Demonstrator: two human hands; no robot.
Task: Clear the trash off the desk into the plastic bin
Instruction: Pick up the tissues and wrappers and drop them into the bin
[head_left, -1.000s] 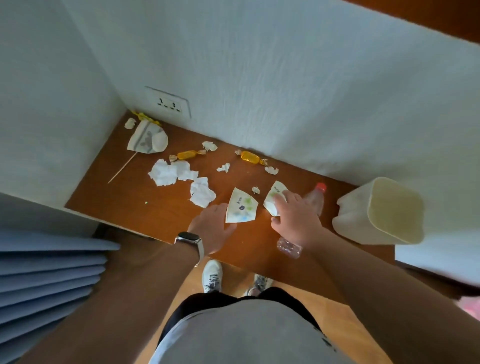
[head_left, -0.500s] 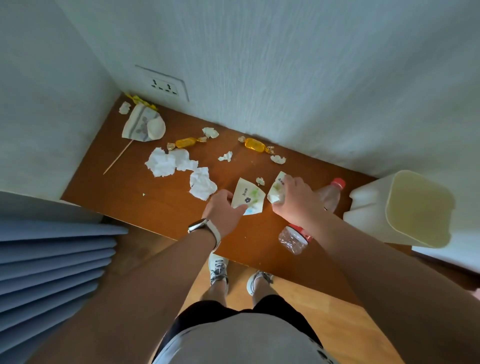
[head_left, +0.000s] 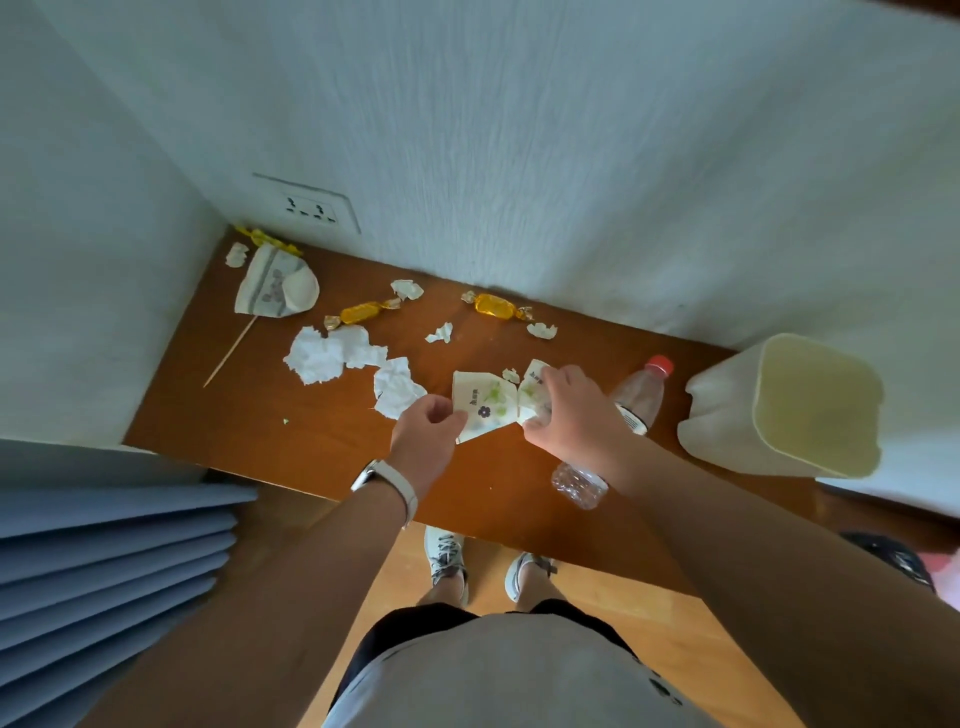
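Observation:
My left hand (head_left: 423, 435) pinches the near edge of a flattened paper cup piece (head_left: 480, 400) printed with flowers, near the front of the brown desk (head_left: 311, 441). My right hand (head_left: 566, 415) closes around a second printed paper cup piece (head_left: 532, 382) just to its right. The cream plastic bin (head_left: 784, 410) lies tipped at the desk's right end, its mouth facing me. A clear bottle with a red cap (head_left: 636, 400) lies partly under my right wrist.
Crumpled white tissues (head_left: 324, 353) (head_left: 397, 384), two yellow wrapped candies (head_left: 363, 313) (head_left: 496, 305), small paper scraps (head_left: 440, 333), a wooden skewer (head_left: 228, 354) and a squashed paper cup (head_left: 275, 283) litter the desk. Walls close the back and left. A wall socket (head_left: 311, 208) sits above the corner.
My left hand moved forward and took hold of the flowered paper piece. My right hand tightened on the other piece. The camera shifted slightly.

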